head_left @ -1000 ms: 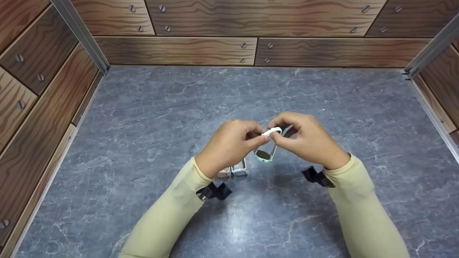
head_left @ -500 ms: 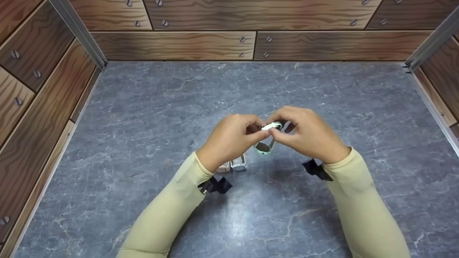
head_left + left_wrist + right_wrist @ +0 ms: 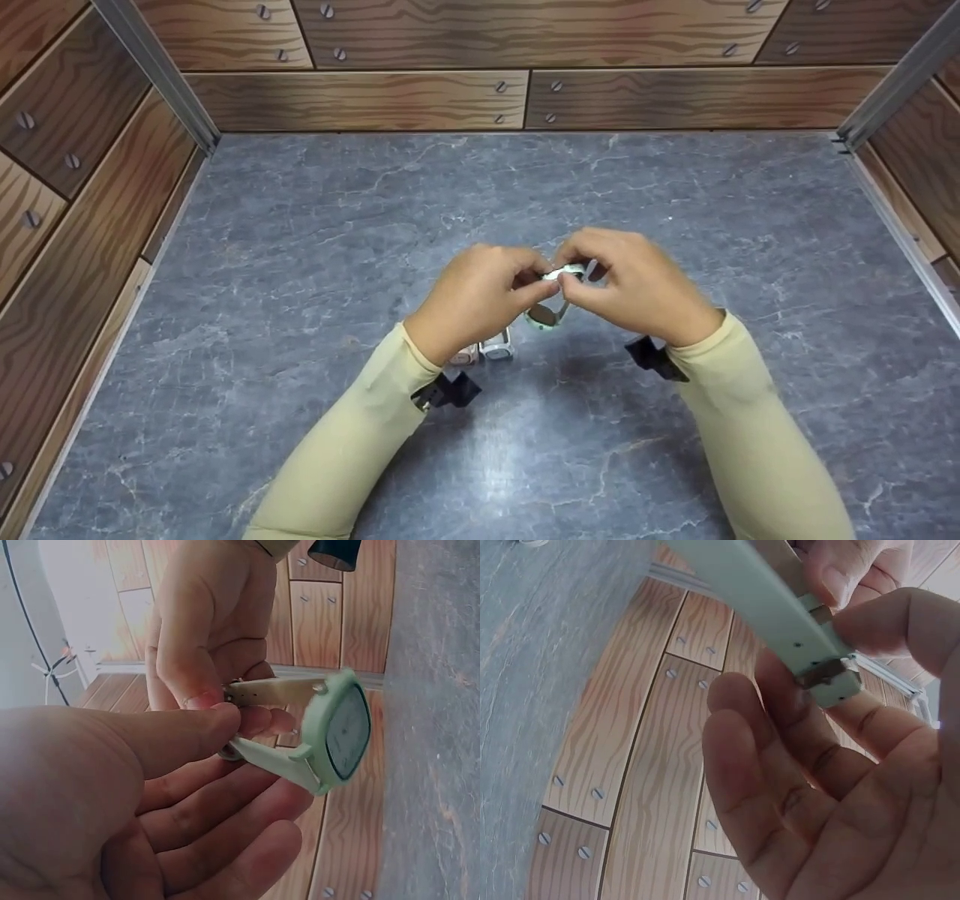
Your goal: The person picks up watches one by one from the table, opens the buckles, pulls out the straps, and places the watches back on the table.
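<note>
A pale green wristwatch point(image 3: 543, 316) hangs face-down below both hands, clear of the table in the left wrist view. Its strap is bent into a loop with the two ends brought together. My left hand point(image 3: 484, 289) pinches the strap ends between thumb and fingers. Opposite it, my right hand point(image 3: 634, 281) pinches the strap near the metal buckle point(image 3: 825, 673), thumb tips nearly meeting. In the right wrist view the strap point(image 3: 757, 611) shows small holes and overlaps the buckle. The square dial point(image 3: 349, 731) points away from the hands.
Two more wristwatches, a pinkish one point(image 3: 463, 355) and a white-grey one point(image 3: 496, 346), stand side by side on the grey marbled table point(image 3: 337, 225), close by the left wrist. Wood-patterned walls point(image 3: 360, 97) enclose the back and sides.
Both hands keep pinching the strap at nearly the same place. The thumb tips have come slightly closer together, and the watch case hangs a little nearer the hands. The head view has shifted slightly.
</note>
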Motion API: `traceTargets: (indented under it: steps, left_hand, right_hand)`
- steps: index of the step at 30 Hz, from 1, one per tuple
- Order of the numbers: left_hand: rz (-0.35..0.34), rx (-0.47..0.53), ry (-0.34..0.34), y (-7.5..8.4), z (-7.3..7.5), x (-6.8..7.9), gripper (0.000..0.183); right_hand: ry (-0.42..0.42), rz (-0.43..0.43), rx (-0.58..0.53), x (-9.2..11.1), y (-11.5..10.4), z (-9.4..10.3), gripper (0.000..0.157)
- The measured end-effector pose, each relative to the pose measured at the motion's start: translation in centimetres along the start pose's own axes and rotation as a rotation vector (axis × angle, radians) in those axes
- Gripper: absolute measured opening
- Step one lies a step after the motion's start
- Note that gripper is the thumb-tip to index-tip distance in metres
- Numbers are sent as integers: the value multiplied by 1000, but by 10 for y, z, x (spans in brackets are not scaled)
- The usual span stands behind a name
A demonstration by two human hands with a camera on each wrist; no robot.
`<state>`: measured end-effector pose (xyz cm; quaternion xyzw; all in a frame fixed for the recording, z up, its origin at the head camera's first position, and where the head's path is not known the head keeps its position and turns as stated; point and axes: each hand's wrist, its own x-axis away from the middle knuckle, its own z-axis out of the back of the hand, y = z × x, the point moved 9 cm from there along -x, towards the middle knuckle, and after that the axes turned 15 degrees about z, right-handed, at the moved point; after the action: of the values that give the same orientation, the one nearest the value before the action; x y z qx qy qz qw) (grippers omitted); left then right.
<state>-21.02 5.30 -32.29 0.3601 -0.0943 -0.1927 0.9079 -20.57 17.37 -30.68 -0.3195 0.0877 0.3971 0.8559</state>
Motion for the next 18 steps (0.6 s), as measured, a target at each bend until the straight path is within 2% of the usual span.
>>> traceTargets:
  steps: [7,15,18]
  left_hand:
    - [-5,-34,-10,-1,-2,1,18]
    - [-7,-59,24,1,2,3,18]
    - [-29,-78,39,5,4,4,18]
  right_hand:
    - [14,-18,0,0,0,-2,15]
    - [15,-28,-7,-1,-1,-5,16]
    - [15,-16,12,-2,-3,-2,15]
